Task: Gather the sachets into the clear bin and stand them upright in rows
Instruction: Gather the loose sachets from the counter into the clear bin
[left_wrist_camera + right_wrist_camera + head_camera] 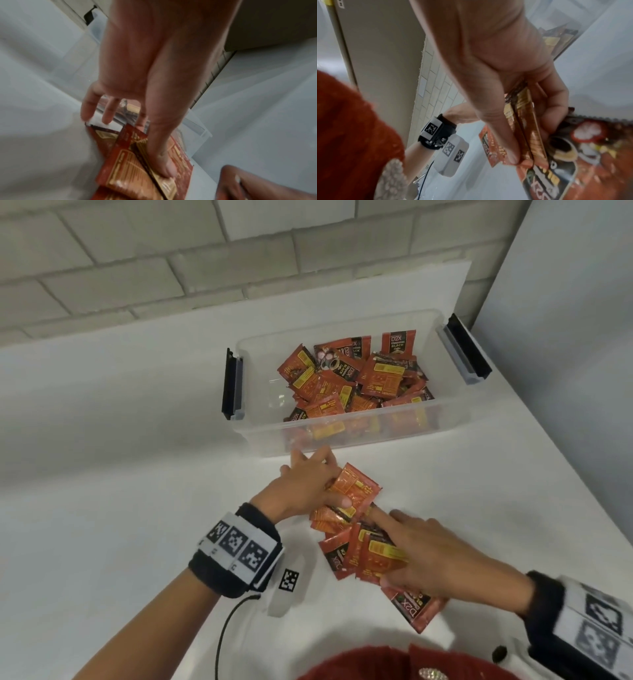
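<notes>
Left hand (303, 486) sits just in front of the bin (346, 436), near its front wall: fingers spread, fingertips down by the table, thumb (164, 166) pressed flat on the top sachet of a small fanned batch (356, 487), so it's a pinch with the batch between thumb and fingers. Right of that, further from the bin, a second batch of sachets (368, 556) is half stood on edge under the right hand (435, 559); right wrist view shows thumb (508, 148) and curled fingers pinching a few sachets (527, 135) edge-on, index finger pointing out toward the left batch. One more sachet (419, 607) lies flat, logo up, under that hand's heel, furthest from the bin. Inside the bin the sachets (356, 378) are a loose heap pushed to its right half, only one or two upright against the back wall; left part looks bare. Step in hand, as I read it: squaring up the last loose sachets on the table (137, 474) before lifting them in. To do it well, tap each batch on its long edge so the edges line up, pinch firm since foil packs look slippery and would fan out, scoop the flat one in too, then set them into the bare left part standing, not on top of the heap. The heap needs re-standing after. Rows not started, maybe halfway.
</notes>
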Available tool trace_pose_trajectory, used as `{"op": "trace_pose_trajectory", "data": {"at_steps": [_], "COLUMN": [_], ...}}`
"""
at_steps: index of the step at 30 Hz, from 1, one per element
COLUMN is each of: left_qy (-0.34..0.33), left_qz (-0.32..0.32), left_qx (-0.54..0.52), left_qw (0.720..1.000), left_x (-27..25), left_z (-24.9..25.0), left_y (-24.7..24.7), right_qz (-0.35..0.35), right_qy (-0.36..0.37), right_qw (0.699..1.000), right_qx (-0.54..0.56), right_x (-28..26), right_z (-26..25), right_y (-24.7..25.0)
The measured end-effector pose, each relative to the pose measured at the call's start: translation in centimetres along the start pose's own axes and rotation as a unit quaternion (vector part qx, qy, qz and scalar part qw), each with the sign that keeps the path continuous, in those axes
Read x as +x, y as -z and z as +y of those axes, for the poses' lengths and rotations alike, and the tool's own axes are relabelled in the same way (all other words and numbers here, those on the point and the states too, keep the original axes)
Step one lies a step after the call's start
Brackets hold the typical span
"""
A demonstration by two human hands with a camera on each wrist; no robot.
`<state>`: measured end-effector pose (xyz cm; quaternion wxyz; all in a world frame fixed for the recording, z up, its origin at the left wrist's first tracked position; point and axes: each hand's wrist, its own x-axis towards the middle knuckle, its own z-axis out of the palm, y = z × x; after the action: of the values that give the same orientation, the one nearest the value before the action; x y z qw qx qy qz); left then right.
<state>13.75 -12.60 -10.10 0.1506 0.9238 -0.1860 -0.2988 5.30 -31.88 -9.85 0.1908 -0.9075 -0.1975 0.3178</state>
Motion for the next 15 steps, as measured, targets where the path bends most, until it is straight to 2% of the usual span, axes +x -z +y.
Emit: {"op": "trace_pose_trajectory", "data": {"at_steps": [3,7,10,13,15], "left_qy": [0.000,-0.020,-0.024,-0.042,-0.048], "left_qz": [0.016,0.026,0.067,0.128,0.194], "left_qx": [-0.106,-0.204,-0.225,-0.329,-0.355], "left_qw": [0.994,0.979,0.972,0.935,0.913], "left_x": [-0.6,-2.3,-3.9,-4.4,-3.5], "left_z": [-0.4,-0.9,-0.3,0.8,1.6], "left_y": [-0.1,1.4,4.9,9.2,11.4], "right_qz": [-0.010,-0.009,0.050,0.151,0.222], "right_qy": [0.007,0.037,0.047,0.059,0.051], "right_qw": [1.000,0.985,0.959,0.931,0.910], "right_qx": [0.028,0.170,0.273,0.328,0.346], "right_x": [0.4,0.3,-0.3,0.5,2.0], "right_z": [0.5,1.6,1.5,1.4,1.4], "right_y": [1.0,4.7,9.3,14.2,16.8]}}
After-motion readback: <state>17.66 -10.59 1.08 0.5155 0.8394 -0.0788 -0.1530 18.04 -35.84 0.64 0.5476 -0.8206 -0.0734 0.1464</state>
